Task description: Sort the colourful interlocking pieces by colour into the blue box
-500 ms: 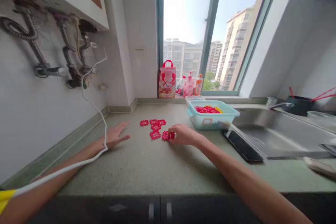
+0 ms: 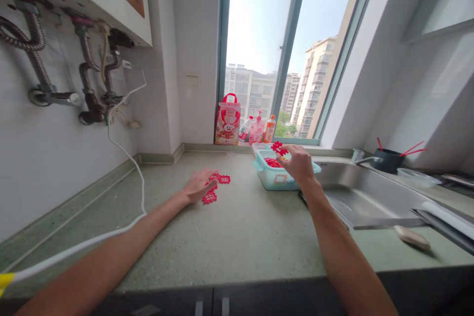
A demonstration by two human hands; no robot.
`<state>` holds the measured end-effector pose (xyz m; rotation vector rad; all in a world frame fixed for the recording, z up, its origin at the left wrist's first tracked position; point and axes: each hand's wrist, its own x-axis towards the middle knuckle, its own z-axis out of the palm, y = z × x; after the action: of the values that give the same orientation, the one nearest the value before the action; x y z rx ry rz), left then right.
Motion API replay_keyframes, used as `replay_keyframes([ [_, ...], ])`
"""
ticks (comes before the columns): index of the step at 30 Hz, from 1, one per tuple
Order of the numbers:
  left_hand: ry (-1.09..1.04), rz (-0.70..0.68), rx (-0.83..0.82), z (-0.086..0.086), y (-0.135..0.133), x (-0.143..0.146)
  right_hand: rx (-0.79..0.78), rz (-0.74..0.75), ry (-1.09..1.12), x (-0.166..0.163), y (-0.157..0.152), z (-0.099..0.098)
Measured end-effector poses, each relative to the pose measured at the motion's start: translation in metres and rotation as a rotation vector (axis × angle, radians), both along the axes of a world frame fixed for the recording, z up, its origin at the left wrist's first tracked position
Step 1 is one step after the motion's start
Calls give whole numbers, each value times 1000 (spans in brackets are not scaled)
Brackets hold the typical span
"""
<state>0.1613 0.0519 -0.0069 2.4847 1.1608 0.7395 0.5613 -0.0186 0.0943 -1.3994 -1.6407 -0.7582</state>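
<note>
My right hand (image 2: pixel 299 163) pinches a red toothed plastic building piece (image 2: pixel 277 148) between thumb and fingertips, above the light blue plastic tub (image 2: pixel 268 180). Inside the tub lie more red pieces (image 2: pixel 272 162) with some yellow among them, partly hidden by my right hand. On the counter, my left hand (image 2: pixel 199 185) lies over a small group of red pieces, its thumb apart from the fingers. Around it show a red square piece with a hole (image 2: pixel 224 179) and another red piece (image 2: pixel 209 198); the fingers cover the rest.
A steel sink (image 2: pixel 365 192) lies right of the tub, with a pale soap-like bar (image 2: pixel 412 237) at its front. A white cable (image 2: pixel 142 192) hangs across the left side. Bottles (image 2: pixel 256 131) and a red-handled bag (image 2: pixel 227 126) stand on the sill. A dark phone (image 2: pixel 304 199) is mostly hidden.
My right hand has lifted from the counter to above the tub with a red piece. My left hand has moved right onto the red pieces. The view has shifted slightly.
</note>
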Motion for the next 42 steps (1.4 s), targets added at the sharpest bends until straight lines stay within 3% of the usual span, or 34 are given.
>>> replay_keyframes([
  [3,-230,-60,85,5,-6,-7,-87,-115,-36,7,-1,-1],
  [6,-463,-20,93,8,-5,-19,-329,-200,-44,6,-1,-4],
  [8,-497,55,42,9,0,-28,-553,-229,-26,6,-1,-7],
  [10,-434,110,12,8,8,-38,-661,-255,-11,5,-2,-8],
  [12,-304,134,31,6,16,-47,-575,-251,-43,1,-2,-7],
  [14,-144,146,64,4,22,-51,-363,-183,-105,-11,-3,-5],
  [17,47,149,73,2,25,-52,-122,61,-162,-46,-4,-13],
  [19,99,127,67,2,23,-49,-163,301,-177,-77,-1,-30],
  [21,120,88,59,2,19,-44,-327,464,-164,-105,6,-53],
  [24,136,34,61,1,14,-38,-608,470,-192,-129,21,-89],
  [27,134,-8,92,0,11,-34,-736,479,-198,-127,36,-107],
  [33,108,-99,91,4,11,-36,-725,650,-68,-105,36,-101],
  [38,106,-48,92,7,10,-39,-693,668,-31,-104,28,-93],
  [42,82,-16,94,3,11,-39,-486,681,-33,-107,22,-82],
])
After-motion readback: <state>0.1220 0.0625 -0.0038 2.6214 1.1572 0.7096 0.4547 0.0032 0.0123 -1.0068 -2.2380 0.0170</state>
